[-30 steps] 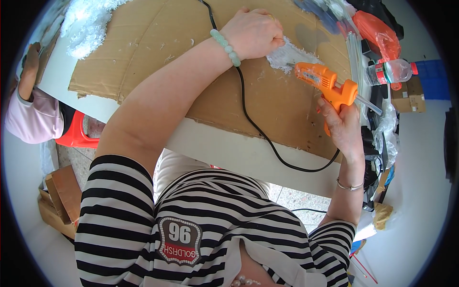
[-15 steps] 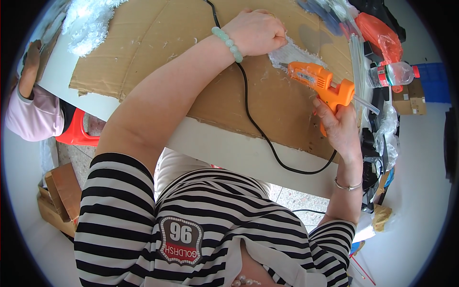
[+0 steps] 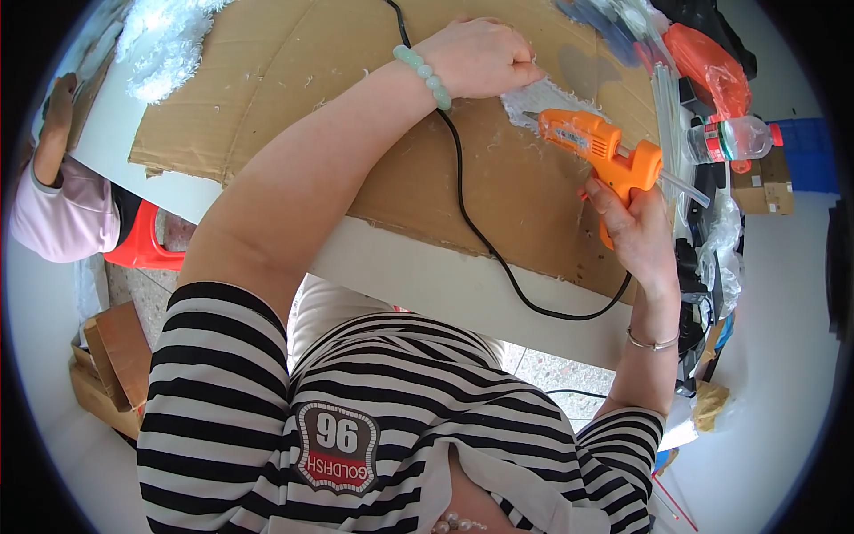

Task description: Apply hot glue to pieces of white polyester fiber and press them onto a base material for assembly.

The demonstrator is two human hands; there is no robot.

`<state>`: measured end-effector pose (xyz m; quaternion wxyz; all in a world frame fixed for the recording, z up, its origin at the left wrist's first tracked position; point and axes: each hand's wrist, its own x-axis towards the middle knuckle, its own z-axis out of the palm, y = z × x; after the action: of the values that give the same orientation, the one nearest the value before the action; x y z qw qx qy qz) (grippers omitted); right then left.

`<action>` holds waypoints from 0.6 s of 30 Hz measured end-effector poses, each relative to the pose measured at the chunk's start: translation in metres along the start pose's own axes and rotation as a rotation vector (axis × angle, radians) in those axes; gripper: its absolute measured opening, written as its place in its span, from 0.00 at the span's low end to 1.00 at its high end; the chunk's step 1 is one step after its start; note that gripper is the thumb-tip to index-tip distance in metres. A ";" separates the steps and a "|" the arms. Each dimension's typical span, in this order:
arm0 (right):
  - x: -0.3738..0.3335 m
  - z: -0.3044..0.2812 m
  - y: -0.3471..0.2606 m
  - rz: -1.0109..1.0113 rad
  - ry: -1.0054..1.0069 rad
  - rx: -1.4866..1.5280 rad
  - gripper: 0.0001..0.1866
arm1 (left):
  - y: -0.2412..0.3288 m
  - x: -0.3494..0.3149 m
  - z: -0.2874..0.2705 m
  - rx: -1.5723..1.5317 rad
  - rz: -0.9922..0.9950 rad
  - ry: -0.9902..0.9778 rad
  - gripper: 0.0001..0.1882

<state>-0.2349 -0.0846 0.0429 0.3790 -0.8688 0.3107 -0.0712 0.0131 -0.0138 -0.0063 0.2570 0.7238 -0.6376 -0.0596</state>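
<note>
My right hand (image 3: 640, 233) is wrapped around the handle of an orange hot glue gun (image 3: 580, 133). A clear glue stick (image 3: 683, 189) pokes out of its back end. The nozzle points left, over or against a piece of white fuzzy fabric (image 3: 553, 96) that lies on a cardboard sheet (image 3: 374, 178). At the fabric's upper left edge my left hand (image 3: 485, 58) is closed with curled fingers, gripping that edge; its fingertips are partly hidden. The gun's black cord (image 3: 480, 233) loops across the cardboard and passes under my left wrist.
White fluffy material (image 3: 169, 44) sits at the far left. To the right are a plastic bottle (image 3: 738, 140), a red plastic bag (image 3: 707, 67) and bundled clear sticks (image 3: 665, 116). Another person's arm (image 3: 55, 129) shows at the left, beside a red stool (image 3: 147, 245).
My right hand and the glue gun have shifted slightly to the right, the nozzle drawing back a little. My left hand has stayed almost in place at the fabric.
</note>
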 end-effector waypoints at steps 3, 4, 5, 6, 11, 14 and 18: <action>0.002 -0.001 -0.003 0.013 -0.069 -0.036 0.09 | -0.002 0.002 -0.001 -0.088 -0.037 -0.052 0.21; 0.004 0.000 0.000 0.013 -0.068 -0.035 0.09 | -0.003 0.003 -0.001 -0.125 -0.042 -0.062 0.23; 0.006 0.002 0.004 -0.031 -0.060 -0.019 0.09 | -0.003 0.003 0.002 -0.124 -0.042 -0.063 0.23; 0.008 0.003 0.007 -0.074 -0.051 -0.003 0.10 | -0.004 0.002 0.006 -0.173 -0.020 0.032 0.25; 0.015 0.005 0.007 -0.074 -0.060 -0.033 0.11 | -0.001 0.001 0.002 -0.213 -0.014 0.070 0.27; 0.018 0.005 0.004 -0.091 -0.050 -0.071 0.10 | 0.002 -0.001 -0.002 -0.219 -0.028 -0.001 0.27; 0.023 0.007 0.002 -0.094 -0.040 -0.118 0.09 | 0.003 -0.001 -0.005 -0.268 -0.060 -0.021 0.30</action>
<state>-0.2146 -0.0946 0.0340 0.3294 -0.9046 0.2654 -0.0532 0.0128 -0.0111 -0.0007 0.3427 0.7011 -0.6047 -0.1594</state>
